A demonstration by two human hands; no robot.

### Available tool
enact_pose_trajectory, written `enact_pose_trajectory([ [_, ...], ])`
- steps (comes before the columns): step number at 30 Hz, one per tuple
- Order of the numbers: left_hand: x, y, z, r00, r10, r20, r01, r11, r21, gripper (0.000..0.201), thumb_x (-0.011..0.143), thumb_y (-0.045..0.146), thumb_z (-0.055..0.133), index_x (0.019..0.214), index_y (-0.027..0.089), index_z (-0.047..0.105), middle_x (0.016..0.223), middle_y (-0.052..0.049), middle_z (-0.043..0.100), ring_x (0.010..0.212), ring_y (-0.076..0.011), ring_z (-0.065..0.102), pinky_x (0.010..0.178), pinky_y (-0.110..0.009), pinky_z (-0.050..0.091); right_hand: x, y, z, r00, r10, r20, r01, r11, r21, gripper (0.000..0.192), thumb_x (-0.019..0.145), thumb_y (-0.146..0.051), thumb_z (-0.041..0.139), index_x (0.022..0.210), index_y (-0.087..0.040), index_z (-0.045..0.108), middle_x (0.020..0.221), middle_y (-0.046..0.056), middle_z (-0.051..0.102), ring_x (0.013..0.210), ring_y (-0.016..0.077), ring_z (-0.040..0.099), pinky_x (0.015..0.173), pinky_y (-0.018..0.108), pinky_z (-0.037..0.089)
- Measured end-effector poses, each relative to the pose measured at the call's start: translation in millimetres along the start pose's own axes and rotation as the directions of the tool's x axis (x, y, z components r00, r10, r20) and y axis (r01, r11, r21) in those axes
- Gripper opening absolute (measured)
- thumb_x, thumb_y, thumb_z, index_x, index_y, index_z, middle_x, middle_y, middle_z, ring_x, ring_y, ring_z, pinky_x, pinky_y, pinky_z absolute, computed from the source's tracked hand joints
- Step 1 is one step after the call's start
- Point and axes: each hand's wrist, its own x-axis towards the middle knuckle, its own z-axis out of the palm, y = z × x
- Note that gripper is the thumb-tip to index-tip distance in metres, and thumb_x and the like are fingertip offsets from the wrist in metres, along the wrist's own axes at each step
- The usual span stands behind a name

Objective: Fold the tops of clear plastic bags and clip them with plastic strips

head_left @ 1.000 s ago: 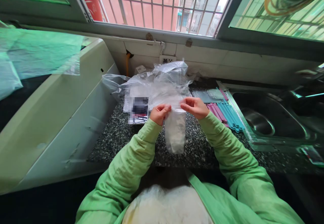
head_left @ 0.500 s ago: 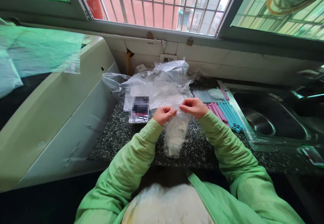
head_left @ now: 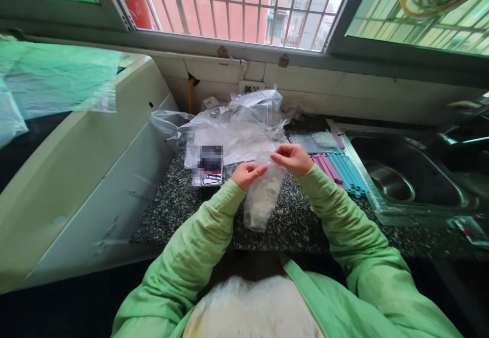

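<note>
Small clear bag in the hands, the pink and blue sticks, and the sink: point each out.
small clear bag [head_left: 262, 200], head view, on its hanging body below the hands.
pink and blue sticks [head_left: 342, 171], head view, on the middle of the bundle.
sink [head_left: 397, 172], head view, on the bare steel basin wall.

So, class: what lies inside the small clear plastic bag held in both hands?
A whitish mass fills the lower part of the small clear plastic bag. The crinkled film blurs it, so what it is stays unclear.
</note>
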Motion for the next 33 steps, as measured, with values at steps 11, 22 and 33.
enact_pose_trajectory([
  [11, 0, 1, 2.9, 0.996, -0.084, -0.008, 0.083, 0.993, -0.089, 0.047, 0.042, 0.057, 0.068, 0.044, 0.012, 0.056, 0.040, 0.004, 0.044, 0.042, -0.0044, 0.033, 0.044, -0.021, 0.024, 2, 2, -6, 0.999, 0.032, -0.013, -0.031, 0.999, 0.033, 0.036, 0.060, -0.047, 0.062, 0.055, -0.014, 0.050, 0.047, -0.005, 0.044, 0.044, 0.0038, 0.034, 0.042, 0.020, 0.027],
  [22, -5, 5, 10.4, 0.985, -0.149, 0.086, 0.157, 0.983, -0.098, 0.050, 0.037, 0.057, 0.070, 0.044, 0.010, 0.054, 0.038, 0.005, 0.043, 0.039, -0.0029, 0.032, 0.042, -0.020, 0.021, 4, 2, -8, 0.957, 0.145, 0.252, -0.175, 0.980, 0.100, 0.043, 0.047, -0.044, 0.072, 0.072, -0.012, 0.060, 0.063, 0.000, 0.058, 0.056, 0.0075, 0.048, 0.053, 0.022, 0.039],
  [33, -4, 4, 8.6, 0.991, -0.129, 0.017, 0.130, 0.985, -0.112, 0.051, 0.036, 0.059, 0.069, 0.043, 0.011, 0.054, 0.037, 0.006, 0.041, 0.040, -0.0028, 0.031, 0.042, -0.020, 0.019, 5, 5, -35, 0.982, 0.056, 0.179, -0.051, 0.998, -0.035, 0.045, 0.061, -0.047, 0.065, 0.088, -0.012, 0.063, 0.078, 0.006, 0.064, 0.068, 0.0113, 0.055, 0.062, 0.025, 0.045],
])
